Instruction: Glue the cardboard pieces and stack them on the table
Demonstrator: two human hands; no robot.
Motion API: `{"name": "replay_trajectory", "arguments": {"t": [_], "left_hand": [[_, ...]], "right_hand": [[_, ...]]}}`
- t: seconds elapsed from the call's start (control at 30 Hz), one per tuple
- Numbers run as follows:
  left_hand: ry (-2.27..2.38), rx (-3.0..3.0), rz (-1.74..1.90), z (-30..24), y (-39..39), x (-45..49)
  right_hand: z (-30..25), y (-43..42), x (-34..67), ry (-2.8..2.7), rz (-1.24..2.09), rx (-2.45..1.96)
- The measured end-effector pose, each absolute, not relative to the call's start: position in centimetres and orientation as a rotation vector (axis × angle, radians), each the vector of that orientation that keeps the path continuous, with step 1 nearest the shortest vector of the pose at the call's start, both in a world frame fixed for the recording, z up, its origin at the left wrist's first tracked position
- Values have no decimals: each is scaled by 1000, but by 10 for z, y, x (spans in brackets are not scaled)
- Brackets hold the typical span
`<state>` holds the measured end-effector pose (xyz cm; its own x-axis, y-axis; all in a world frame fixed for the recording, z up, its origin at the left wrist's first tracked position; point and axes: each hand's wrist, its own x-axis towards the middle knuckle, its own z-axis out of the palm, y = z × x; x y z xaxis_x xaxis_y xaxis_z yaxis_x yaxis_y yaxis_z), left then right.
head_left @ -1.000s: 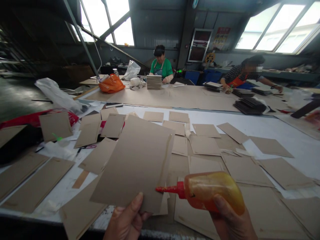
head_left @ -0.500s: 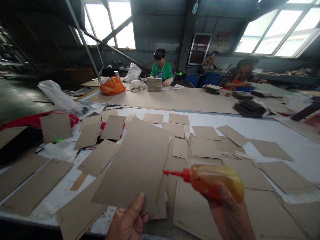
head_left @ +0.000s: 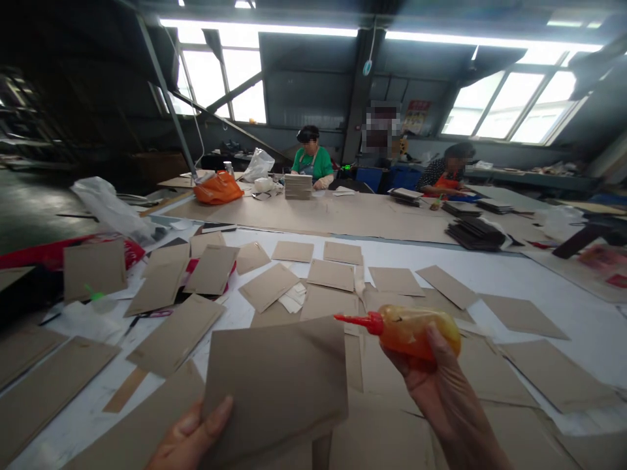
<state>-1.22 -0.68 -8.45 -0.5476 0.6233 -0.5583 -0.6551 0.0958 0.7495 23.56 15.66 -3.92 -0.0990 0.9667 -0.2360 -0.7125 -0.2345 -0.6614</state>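
My left hand (head_left: 189, 436) grips the lower left edge of a brown cardboard sheet (head_left: 277, 385), thumb on top, holding it low and nearly flat above the table. My right hand (head_left: 434, 385) is wrapped round a yellow-orange glue bottle (head_left: 416, 329) with a red nozzle pointing left, raised just above and right of the sheet. The nozzle tip hangs clear of the sheet's upper right corner.
Several cardboard pieces (head_left: 330, 274) lie scattered over the white table (head_left: 539, 261). Across it, two people (head_left: 311, 163) sit at a long cardboard-covered bench with a stack of sheets (head_left: 298, 186), an orange bag (head_left: 218, 188) and dark stacks (head_left: 475, 234). Plastic bags (head_left: 108, 205) lie at left.
The sheet has dropped and turned from a tilted, upright hold to a low, nearly flat one. The bottle has lifted off the sheet's right edge. The camera has tipped up.
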Motion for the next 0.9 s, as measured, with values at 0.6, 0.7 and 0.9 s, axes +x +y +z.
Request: {"name": "replay_trajectory", "arguments": {"t": [0.6, 0.7, 0.9], "left_hand": [[1209, -195, 1483, -72, -2, -37], [1284, -167, 1478, -69, -2, -28], [1287, -79, 1412, -67, 1, -28]], "right_hand": [[-49, 170, 251, -737, 1505, -765], [-43, 177, 246, -721, 1489, -691], [-39, 169, 255, -674, 1453, -717]]}}
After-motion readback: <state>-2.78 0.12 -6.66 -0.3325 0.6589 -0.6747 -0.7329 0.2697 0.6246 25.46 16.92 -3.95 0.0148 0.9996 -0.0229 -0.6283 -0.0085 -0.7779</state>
